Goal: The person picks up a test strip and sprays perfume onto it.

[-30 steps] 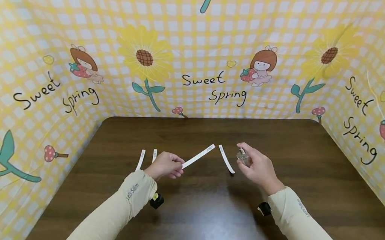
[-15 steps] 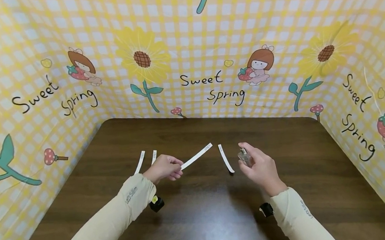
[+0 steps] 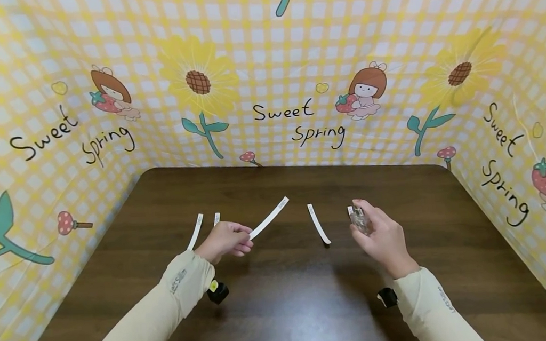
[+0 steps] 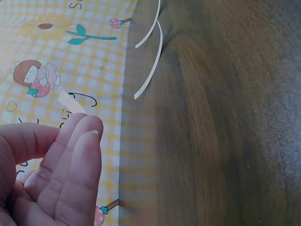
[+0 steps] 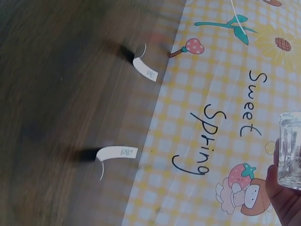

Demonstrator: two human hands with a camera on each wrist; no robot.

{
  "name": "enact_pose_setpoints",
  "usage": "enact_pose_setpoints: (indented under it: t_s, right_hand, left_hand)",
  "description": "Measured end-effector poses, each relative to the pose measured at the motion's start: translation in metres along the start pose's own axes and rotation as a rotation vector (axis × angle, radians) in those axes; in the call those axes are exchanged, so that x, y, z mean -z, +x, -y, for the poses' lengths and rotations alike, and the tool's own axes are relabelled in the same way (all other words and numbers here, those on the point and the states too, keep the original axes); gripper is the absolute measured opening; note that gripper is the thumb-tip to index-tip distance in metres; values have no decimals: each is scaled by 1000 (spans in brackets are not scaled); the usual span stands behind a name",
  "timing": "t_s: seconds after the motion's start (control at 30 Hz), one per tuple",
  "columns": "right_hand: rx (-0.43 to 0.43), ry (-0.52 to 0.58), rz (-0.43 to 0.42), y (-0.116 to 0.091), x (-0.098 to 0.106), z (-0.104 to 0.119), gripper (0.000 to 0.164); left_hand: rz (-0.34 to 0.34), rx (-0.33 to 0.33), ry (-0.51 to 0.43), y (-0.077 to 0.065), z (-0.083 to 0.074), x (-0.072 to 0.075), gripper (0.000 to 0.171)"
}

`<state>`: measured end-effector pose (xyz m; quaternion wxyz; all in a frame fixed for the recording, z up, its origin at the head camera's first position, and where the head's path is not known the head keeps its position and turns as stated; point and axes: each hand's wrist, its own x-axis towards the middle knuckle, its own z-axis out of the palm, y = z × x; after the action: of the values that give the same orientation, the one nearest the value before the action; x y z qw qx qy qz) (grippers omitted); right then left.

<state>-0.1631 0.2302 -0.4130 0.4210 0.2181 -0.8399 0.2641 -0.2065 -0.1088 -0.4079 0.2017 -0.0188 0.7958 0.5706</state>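
Observation:
In the head view my left hand (image 3: pixel 225 240) pinches one end of a white perfume test strip (image 3: pixel 269 217), which slants up to the right. The left wrist view shows the tip of this held strip (image 4: pixel 71 102) past the fingers. My right hand (image 3: pixel 381 239) grips a small clear glass perfume spray bottle (image 3: pixel 360 221), forefinger on its top. The clear bottle (image 5: pixel 290 150) also shows at the right wrist view's edge. A curved test strip (image 3: pixel 318 223) lies between the hands. Another strip (image 3: pixel 350 210) is mostly hidden behind the bottle.
Two more white strips, a far left strip (image 3: pixel 196 231) and one partly hidden strip (image 3: pixel 217 217), lie on the dark wooden table (image 3: pixel 283 298) by my left hand. A yellow checked cloth (image 3: pixel 264 59) with printed flowers surrounds the table's back and sides.
My hands have moved apart: the left shifted left with its strip, now tilted more steeply, and the right moved right with the bottle. A strip's end now shows beside the bottle.

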Motion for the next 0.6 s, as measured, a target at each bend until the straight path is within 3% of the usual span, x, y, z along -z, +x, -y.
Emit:
enact_pose_setpoints:
  t_s: [0.17,0.43,0.6]
  right_hand:
    - [6,-6,-14,0,4,-2,47]
    - [16,-9,-13,-2,8,-5,47]
    - [24,-29,-29,-7,14,-10,47]
  left_hand:
    - [-10,-11,-21,-3,2,3,29]
    - [-81,-67,-66,-6,4,10,31]
    - [-93,-52,-125,-5,17,12,31]
